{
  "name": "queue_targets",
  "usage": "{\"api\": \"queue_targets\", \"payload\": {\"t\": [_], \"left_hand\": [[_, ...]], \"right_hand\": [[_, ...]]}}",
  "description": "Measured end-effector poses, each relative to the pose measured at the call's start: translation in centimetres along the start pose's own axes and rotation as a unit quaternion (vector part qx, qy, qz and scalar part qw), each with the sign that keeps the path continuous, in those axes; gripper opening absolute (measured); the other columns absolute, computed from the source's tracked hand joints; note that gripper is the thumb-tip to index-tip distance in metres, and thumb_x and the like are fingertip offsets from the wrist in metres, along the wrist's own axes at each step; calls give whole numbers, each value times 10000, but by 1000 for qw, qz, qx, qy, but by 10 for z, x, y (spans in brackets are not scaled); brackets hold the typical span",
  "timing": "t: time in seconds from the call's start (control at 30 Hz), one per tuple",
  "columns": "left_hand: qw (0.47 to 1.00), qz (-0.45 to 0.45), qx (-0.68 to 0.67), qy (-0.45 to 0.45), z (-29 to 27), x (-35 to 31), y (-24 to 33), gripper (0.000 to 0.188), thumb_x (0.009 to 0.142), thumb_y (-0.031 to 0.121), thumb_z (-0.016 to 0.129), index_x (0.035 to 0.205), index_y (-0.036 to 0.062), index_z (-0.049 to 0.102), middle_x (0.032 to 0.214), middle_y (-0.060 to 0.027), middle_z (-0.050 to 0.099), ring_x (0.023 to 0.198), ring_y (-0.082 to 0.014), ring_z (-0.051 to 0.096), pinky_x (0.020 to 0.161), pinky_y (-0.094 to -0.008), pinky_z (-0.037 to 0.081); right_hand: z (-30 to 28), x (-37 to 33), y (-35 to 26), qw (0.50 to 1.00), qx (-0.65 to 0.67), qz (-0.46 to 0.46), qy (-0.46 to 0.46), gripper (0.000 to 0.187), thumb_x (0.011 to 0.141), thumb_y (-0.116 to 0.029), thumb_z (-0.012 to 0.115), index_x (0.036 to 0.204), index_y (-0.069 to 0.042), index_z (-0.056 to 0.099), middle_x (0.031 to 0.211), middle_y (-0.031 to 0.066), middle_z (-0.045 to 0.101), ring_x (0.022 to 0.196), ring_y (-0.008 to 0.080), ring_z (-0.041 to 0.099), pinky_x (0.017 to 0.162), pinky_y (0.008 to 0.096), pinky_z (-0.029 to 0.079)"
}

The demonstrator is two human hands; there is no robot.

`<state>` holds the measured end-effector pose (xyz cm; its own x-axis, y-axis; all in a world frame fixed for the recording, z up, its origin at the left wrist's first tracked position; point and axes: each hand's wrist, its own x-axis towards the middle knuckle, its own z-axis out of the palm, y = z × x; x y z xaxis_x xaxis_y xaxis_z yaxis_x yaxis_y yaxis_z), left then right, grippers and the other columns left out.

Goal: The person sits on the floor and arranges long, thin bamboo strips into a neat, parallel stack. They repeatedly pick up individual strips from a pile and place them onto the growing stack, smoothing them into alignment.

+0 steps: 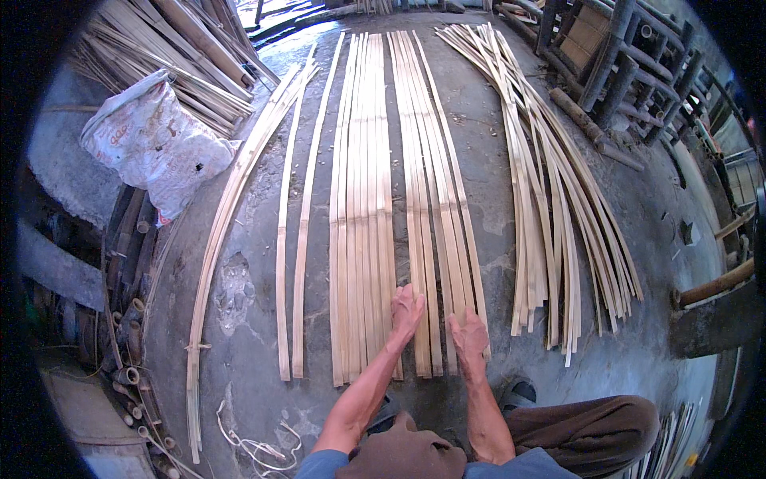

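Long, flat bamboo strips lie lengthwise on the floor in front of me. A tight group of strips is in the middle, with a looser group just right of it. My left hand is closed at the near part of the strips, between the two groups, its fingers curled on a strip. Over the right side of the looser group my right hand is closed too, thumb toward the left. Both hands partly cover the strips under them.
A fanned pile of bamboo strips lies to the right, a thin bundle to the left. A white sack leans by more bamboo at the far left. White cord lies near my left foot. A dark bamboo frame stands far right.
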<state>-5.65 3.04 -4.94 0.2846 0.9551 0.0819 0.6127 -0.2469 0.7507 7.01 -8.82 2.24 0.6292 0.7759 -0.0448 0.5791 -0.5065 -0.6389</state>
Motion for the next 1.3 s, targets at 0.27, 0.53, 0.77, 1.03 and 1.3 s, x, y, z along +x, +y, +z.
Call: {"api": "queue_targets", "payload": {"t": [0.27,0.53,0.77,1.03,1.3], "left_hand": [[999,17,34,-14,-5,-9,4,411,894,193,637,1234,-3,514,1025,-243,552,947,-449,592,752,-528,492],[986,115,120,32,-52,10,-16,508,927,283,602,1343,19,479,1308,-241,525,1181,-435,533,980,-498,435],[952,111,262,-116,-66,3,-52,668,961,407,540,1524,107,342,1621,-104,243,1498,-321,206,1197,-563,135],[949,125,274,-93,-63,-10,-55,626,999,395,471,1549,143,310,1646,-19,199,1521,-299,132,1209,-561,73],[954,136,256,-79,-64,-10,-51,589,994,348,480,1532,149,350,1626,-12,263,1512,-303,168,1207,-562,86]], "right_hand": [[-2,-7,-20,980,177,-60,66,277,936,-261,623,858,-12,531,633,152,507,559,293,529,552,397,453],[19,-14,-45,976,200,-76,45,267,999,-246,533,876,-9,546,626,122,520,544,217,540,548,370,462],[55,-11,-69,947,307,2,-95,560,1010,-212,553,1521,-85,363,615,8,539,541,73,503,481,266,443],[71,-24,-66,962,248,-1,-116,524,1014,-179,549,1504,-81,393,625,4,538,557,70,473,504,253,437],[93,-27,-56,964,237,-21,-120,520,1019,-173,537,1504,-68,380,607,25,514,557,84,476,511,279,443]]}}
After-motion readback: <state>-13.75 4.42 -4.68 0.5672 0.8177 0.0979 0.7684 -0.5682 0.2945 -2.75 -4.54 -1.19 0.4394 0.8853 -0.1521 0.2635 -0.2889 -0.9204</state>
